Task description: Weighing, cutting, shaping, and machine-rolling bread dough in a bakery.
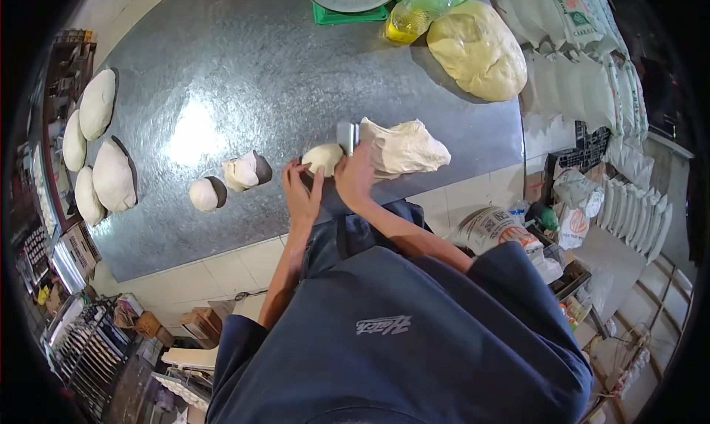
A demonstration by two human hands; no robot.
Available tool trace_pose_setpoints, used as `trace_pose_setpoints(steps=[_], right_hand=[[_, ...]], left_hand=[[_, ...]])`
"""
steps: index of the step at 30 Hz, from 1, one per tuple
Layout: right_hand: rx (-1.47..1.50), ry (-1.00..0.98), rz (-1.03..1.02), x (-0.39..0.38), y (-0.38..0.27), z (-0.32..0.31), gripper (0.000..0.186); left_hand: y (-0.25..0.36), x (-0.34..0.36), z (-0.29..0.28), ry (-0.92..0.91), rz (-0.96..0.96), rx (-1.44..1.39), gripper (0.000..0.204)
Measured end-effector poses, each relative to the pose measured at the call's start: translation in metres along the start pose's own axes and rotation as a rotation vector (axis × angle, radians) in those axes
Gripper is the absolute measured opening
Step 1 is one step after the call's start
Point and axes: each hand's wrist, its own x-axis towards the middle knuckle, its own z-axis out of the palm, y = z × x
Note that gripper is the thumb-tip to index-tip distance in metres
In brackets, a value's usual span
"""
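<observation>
The left forearm (283,280) reaches up between twelve and one o'clock, its wrist nearly straight. The left hand (302,194) is cupped, fingers bent and pointing toward twelve, thumb set apart from them on the three o'clock side. The right forearm (418,236) slants toward ten o'clock. The right hand (356,178), near the left but apart, has blurred fingers, drawn together toward twelve.

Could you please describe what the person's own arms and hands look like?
The left hand and right hand are ungloved, with no watch or bracelet showing. The left sleeve and right sleeve are short, loose and plain dark blue, matching the shirt, which bears pale lettering.
</observation>
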Motion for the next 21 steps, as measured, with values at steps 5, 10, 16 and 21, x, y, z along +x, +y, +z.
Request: trace_pose_setpoints(steps=[5,10,16,21], right_hand=[[0.442,-0.021,-0.191,0.028,-0.024,-0.03,0.042],[-0.127,-0.118,-0.226,0.017,0.003,-0.131,0.039],[-0.276,-0.055,-0.326,0.037,0.028,-0.058,0.034],[0.045,-0.209,-0.321,0.061,0.016,-0.069,0.036]], left_hand=[[0.009,0.081,-0.04,0.153,-0.553,-0.536,0.052],[0.009,0.117,-0.077,0.314,-0.043,0.379,0.04],[0.03,0.074,0.008,0.029,-0.022,-0.322,0.038],[0.046,0.025,0.035,-0.239,0.065,-0.366,0.034]])
